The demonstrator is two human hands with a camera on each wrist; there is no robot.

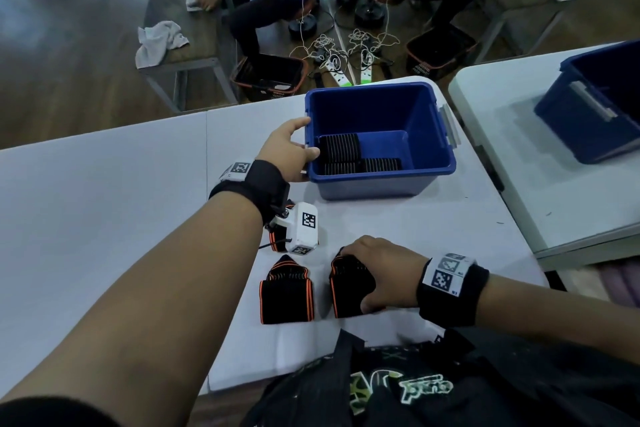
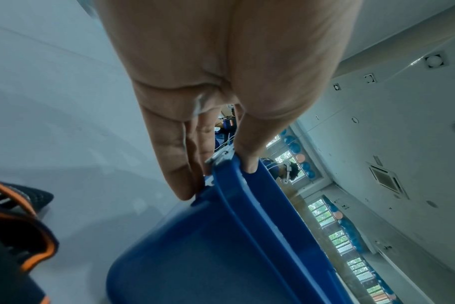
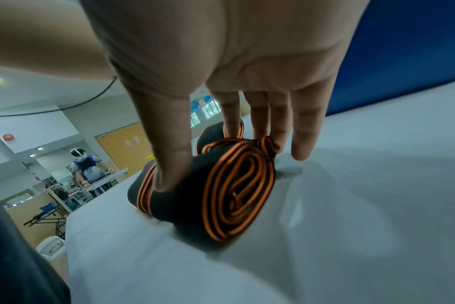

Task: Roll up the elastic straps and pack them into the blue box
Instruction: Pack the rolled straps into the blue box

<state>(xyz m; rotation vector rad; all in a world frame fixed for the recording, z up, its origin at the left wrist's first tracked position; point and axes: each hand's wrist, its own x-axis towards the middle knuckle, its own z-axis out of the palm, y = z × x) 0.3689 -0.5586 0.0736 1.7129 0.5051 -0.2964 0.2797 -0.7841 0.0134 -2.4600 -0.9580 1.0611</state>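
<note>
The blue box (image 1: 433, 135) stands open on the white table, with black rolled straps (image 1: 341, 151) lying along its left and front inner walls. My left hand (image 1: 308, 137) grips the box's left rim (image 2: 229, 185), thumb inside and fingers outside. My right hand (image 1: 358, 276) holds a rolled black strap with orange edges (image 1: 344, 298) that rests on the table near me. In the right wrist view its thumb and fingers curl round that roll (image 3: 237, 195). A second roll (image 1: 287, 291) lies left of it. A third (image 1: 277, 241) is partly hidden under my left wrist camera.
A second blue box (image 1: 595, 107) sits on the neighbouring table at the right, across a narrow gap. Black clothing (image 1: 415, 385) overlaps the table's near edge. Beyond the far edge are seated people, towels, baskets and floor cables (image 1: 339, 52).
</note>
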